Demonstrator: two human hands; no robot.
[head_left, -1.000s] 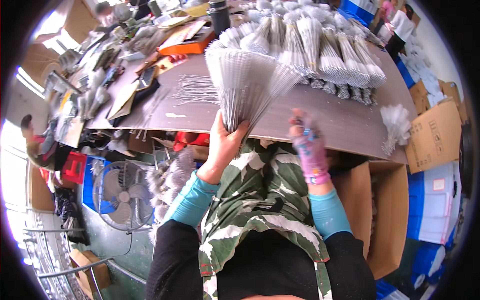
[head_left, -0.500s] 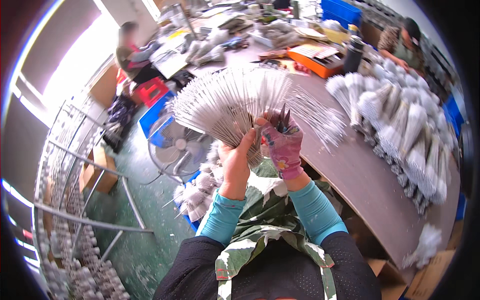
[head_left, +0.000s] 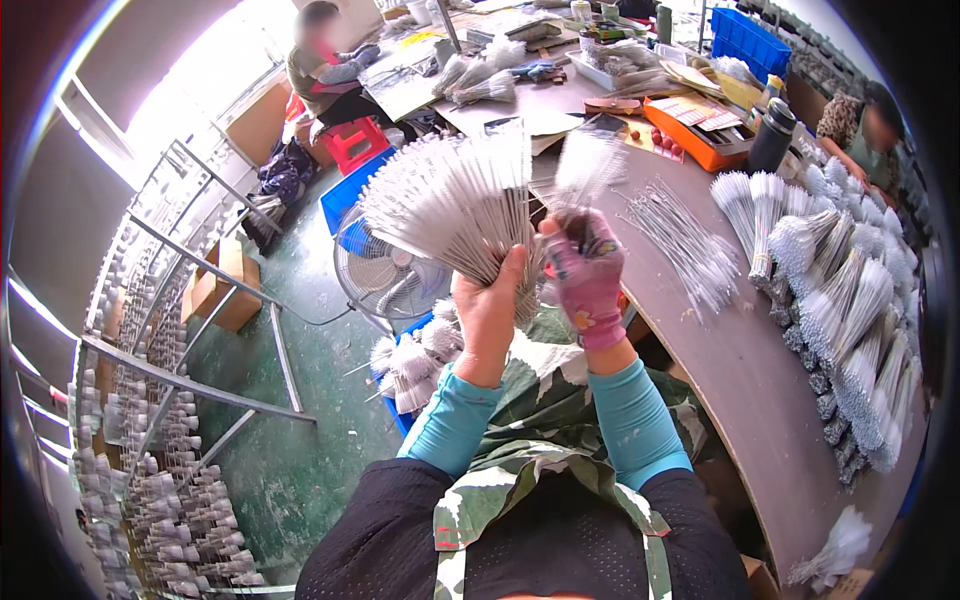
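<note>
Fingers of the left hand [head_left: 489, 318] curl tight around the lower ends of a fanned bundle of thin white-tipped wire brushes [head_left: 452, 205], which spreads up and to the left from the palm, above the floor beside the table. The right hand [head_left: 585, 278], in a pink patterned glove, is held just right of the bundle, its fingers pressed together near the gathered ends; whether they pinch single brushes cannot be told, since a blurred tuft of brushes rises above them. Loose brushes [head_left: 680, 240] lie on the brown table [head_left: 760, 380] to the right, with tied bunches [head_left: 840, 300] further along. A floor fan [head_left: 385, 280] stands below the fan of wires.
</note>
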